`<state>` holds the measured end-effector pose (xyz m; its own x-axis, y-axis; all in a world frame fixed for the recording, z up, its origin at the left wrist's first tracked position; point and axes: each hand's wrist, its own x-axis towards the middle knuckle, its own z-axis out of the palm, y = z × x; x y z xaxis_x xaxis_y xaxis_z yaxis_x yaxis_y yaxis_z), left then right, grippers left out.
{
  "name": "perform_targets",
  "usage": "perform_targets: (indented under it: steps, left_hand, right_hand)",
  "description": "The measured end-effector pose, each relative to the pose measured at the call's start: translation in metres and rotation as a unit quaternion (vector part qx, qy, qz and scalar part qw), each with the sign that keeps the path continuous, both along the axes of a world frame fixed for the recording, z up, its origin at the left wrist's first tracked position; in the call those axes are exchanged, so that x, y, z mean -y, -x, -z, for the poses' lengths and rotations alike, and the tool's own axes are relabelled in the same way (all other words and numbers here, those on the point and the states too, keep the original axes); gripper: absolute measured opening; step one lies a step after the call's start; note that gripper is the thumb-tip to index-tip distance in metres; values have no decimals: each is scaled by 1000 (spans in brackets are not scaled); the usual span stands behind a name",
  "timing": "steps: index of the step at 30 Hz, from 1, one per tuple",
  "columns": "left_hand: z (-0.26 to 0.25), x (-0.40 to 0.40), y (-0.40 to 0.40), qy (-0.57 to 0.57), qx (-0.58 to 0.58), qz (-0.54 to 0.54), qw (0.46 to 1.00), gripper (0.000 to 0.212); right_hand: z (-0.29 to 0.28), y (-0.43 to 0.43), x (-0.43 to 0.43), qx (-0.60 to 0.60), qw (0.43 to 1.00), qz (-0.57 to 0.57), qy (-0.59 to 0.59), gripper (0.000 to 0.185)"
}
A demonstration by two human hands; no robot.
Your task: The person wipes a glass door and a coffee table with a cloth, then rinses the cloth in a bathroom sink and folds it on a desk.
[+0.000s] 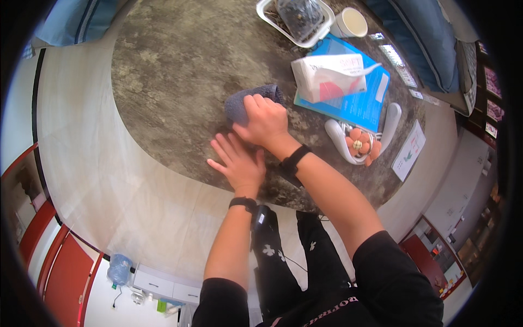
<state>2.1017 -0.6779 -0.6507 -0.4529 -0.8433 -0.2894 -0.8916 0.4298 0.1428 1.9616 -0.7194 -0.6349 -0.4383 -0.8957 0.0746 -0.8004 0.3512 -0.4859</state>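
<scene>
My right hand grips a folded grey-blue cloth and presses it on the dark mottled tabletop. The cloth's far edge shows beyond my knuckles; the part under my palm is hidden. Flat on the table, nearer to me and just left of the right hand, lies my left hand with its fingers spread and nothing in it. Each wrist wears a black band.
To the right, a tissue pack rests on a blue booklet. Beside it are a white curved device with orange flowers and a printed card. Farther back stand a white tray with a plastic bag and a paper cup.
</scene>
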Motion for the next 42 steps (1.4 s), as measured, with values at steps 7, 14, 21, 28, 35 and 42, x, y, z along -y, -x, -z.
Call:
perform_targets:
  steps: [7, 14, 21, 28, 35, 42]
  left_hand:
    - [-10, 7, -4, -10, -22, -10, 1000, 83]
    - [-18, 28, -31, -78, -153, 15, 985, 68]
    - [-28, 247, -62, 64, -106, 2, 992, 74]
    - [-9, 324, -43, 98, -12, 53, 994, 75]
    - [-4, 328, -42, 76, -37, 41, 996, 72]
    - [-5, 333, -42, 47, -24, 51, 997, 73]
  right_hand:
    - [1, -3, 69, -41, 999, -22, 12, 38]
    - [3, 7, 174, -62, 992, 102, -33, 43]
    - [2, 18, 187, -67, 993, 77, -55, 43]
    - [3, 49, 245, -77, 992, 104, 3, 46]
    - [13, 102, 309, -118, 985, 127, -16, 44]
    - [17, 137, 360, -136, 972, 189, -10, 45]
